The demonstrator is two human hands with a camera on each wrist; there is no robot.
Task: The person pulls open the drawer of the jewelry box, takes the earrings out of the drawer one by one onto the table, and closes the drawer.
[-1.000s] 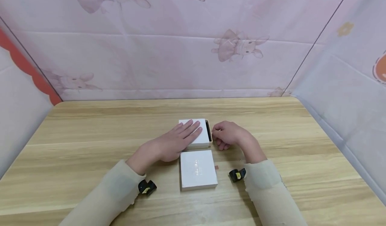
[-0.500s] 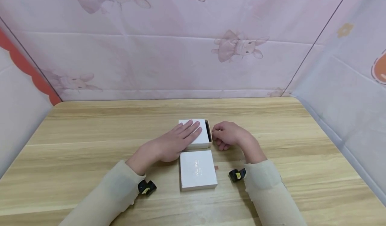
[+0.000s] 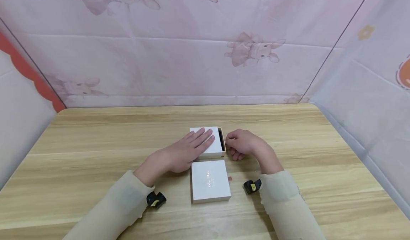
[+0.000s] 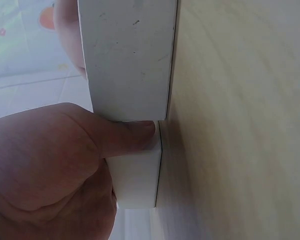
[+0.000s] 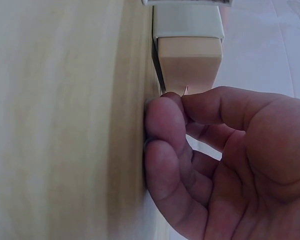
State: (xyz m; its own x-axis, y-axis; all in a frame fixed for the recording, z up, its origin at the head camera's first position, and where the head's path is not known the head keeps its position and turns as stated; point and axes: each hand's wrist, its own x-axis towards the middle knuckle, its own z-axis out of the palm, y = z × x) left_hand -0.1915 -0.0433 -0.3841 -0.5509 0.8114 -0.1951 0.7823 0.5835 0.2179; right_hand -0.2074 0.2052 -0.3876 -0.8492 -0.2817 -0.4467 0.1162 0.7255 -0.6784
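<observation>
Straight fingers of my left hand (image 3: 189, 151) lie spread across the top of the rear white drawer box (image 3: 211, 145) in the head view. Its thumb presses the near wall of that box (image 4: 135, 182), in the gap between two boxes. An inner drawer (image 5: 190, 62) sticks slightly out of the sleeve's right end, showing a dark inside from above. My right hand (image 3: 243, 142) has curled fingers and pinches a small ribbon tab (image 5: 186, 90) at the drawer's end. A second white box (image 3: 210, 181) with gold lettering lies closer to me, its drawer fully in.
A short brown ribbon tab (image 3: 230, 178) sticks out from the nearer box's right side. Both boxes lie on a wood-grain table (image 3: 112, 136). A pink rabbit-print cloth (image 3: 176, 65) hangs behind the table's back edge. Black cameras sit at both sleeves.
</observation>
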